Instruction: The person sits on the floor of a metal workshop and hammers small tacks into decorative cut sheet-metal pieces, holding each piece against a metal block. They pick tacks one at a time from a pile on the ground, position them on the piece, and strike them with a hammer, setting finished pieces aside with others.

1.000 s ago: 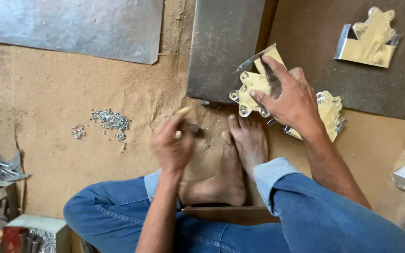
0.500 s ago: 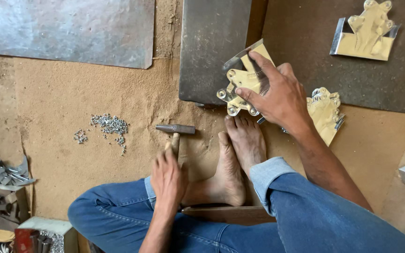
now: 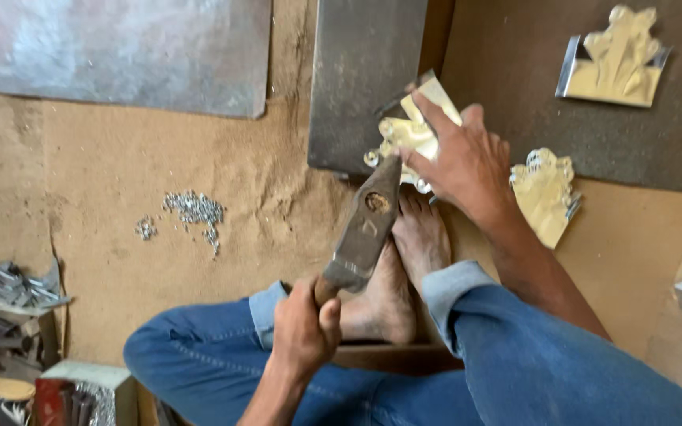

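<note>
— Sandy brown floor [image 3: 159, 260] of a workshop: what sits nearest the camera?

— Legs in blue jeans [image 3: 199, 363], bare feet [image 3: 404, 268] together. Left hand [image 3: 303, 331] is wrapped around the handle of a hammer [image 3: 366, 229], head angled up.

— And beyond?

— Right hand [image 3: 459, 162] presses a brass-coloured cut-out piece [image 3: 412, 130] onto a dark metal plate [image 3: 365, 79]. Loose rivets [image 3: 191, 209] lie to the left; another cut-out [image 3: 546, 193] lies just right.

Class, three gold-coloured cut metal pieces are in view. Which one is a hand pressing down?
The gold-coloured metal piece at the dark steel plate's edge, under the right hand. The other two lie untouched to its right.
</note>
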A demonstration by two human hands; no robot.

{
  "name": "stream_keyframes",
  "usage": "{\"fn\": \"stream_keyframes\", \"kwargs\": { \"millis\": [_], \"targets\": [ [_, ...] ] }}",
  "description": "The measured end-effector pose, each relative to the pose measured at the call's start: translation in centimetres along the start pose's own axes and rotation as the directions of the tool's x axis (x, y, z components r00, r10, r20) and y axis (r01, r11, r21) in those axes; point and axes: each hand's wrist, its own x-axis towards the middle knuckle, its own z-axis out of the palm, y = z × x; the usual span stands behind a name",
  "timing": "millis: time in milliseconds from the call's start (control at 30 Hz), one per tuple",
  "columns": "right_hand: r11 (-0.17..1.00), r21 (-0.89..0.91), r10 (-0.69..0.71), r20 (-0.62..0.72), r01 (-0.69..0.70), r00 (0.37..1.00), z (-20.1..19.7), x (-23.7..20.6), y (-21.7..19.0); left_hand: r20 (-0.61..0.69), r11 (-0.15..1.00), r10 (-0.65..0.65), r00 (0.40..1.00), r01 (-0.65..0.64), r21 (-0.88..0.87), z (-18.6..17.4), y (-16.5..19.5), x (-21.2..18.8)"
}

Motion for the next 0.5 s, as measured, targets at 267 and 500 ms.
{"fn": "stream_keyframes", "kwargs": {
  "millis": [267, 500],
  "targets": [
    [1.000, -0.005, -0.028, -0.016, 0.028, 0.999, 0.0, -0.2, 0.2, -0.223, 0.965, -0.213, 0.951, 0.240, 0.102, -1.0, 2.5, 2.6],
    [0.999, -0.014, -0.033, -0.008, 0.033, 0.999, 0.3, -0.2, 0.1, 0.064, 0.980, -0.114, 0.991, 0.102, 0.168, 0.0, -2.3, 4.6]
  ]
}}
